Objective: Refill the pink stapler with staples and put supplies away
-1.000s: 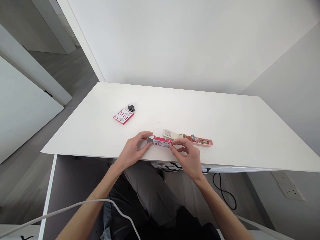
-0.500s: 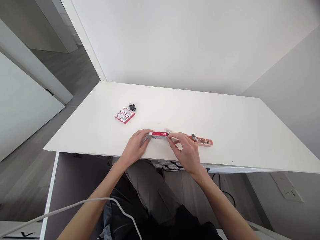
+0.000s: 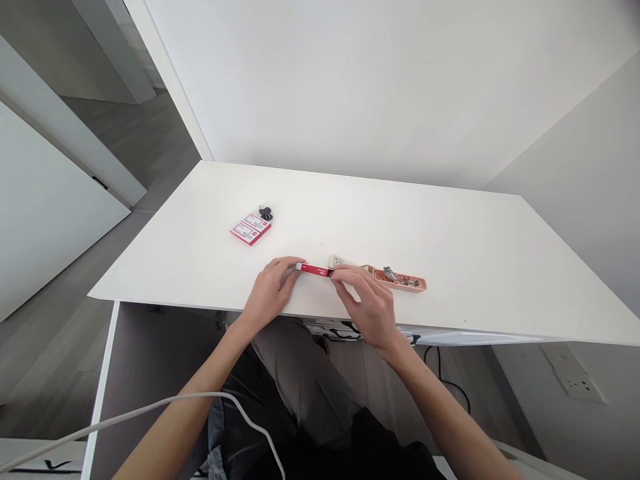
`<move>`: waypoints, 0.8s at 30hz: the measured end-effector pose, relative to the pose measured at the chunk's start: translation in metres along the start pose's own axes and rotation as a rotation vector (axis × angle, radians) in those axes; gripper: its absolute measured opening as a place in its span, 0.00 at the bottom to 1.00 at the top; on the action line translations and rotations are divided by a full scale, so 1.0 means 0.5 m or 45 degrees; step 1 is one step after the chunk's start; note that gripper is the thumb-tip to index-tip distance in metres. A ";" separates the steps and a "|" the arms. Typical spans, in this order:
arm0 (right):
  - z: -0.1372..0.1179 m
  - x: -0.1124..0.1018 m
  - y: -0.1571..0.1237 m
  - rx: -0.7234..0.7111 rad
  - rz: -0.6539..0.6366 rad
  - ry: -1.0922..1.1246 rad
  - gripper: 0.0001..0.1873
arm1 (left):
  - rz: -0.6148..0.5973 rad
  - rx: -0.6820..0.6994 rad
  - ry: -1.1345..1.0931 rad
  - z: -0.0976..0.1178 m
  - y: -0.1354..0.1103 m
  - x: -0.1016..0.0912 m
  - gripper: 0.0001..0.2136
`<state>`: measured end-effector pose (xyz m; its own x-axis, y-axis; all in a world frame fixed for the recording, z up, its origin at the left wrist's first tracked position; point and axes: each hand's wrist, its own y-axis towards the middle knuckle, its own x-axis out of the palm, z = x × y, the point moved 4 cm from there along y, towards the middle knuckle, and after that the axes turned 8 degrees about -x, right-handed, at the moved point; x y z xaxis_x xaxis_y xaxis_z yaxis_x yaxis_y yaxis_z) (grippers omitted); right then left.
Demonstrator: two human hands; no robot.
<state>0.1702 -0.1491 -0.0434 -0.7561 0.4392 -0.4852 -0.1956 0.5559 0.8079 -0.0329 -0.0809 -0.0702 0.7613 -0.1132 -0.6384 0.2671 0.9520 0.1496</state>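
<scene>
A small red-and-white cardboard box [image 3: 315, 269] is held just above or on the white tabletop near its front edge; I cannot tell if it touches. My left hand [image 3: 270, 290] pinches its left end, where a whitish end piece shows. My right hand [image 3: 367, 297] grips the other end, its fingers partly hiding that side. Just behind the right fingers lies a long, narrow pink open holder [image 3: 400, 280] with metal pieces in it. A cream-coloured part [image 3: 340, 261] with small print extends from its left side, partly covered by my hand.
Toward the left of the white table [image 3: 450, 233] lie two red-and-white boxes [image 3: 251, 229] side by side, with a small black object [image 3: 266, 213] behind them. A white cable [image 3: 165, 403] crosses over my left forearm. A wall stands behind the table.
Both hands have tilted the small box, so its red face shows and its white printed side no longer does. My right hand has shifted slightly left.
</scene>
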 end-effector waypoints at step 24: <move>0.000 0.006 0.018 0.054 0.019 0.057 0.12 | 0.121 -0.066 0.007 0.007 0.004 -0.005 0.10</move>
<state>0.1662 -0.1427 -0.0378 -0.7861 0.4162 -0.4570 -0.1580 0.5795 0.7995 -0.0320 -0.0796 -0.0657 0.7782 -0.0204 -0.6277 0.1629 0.9718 0.1703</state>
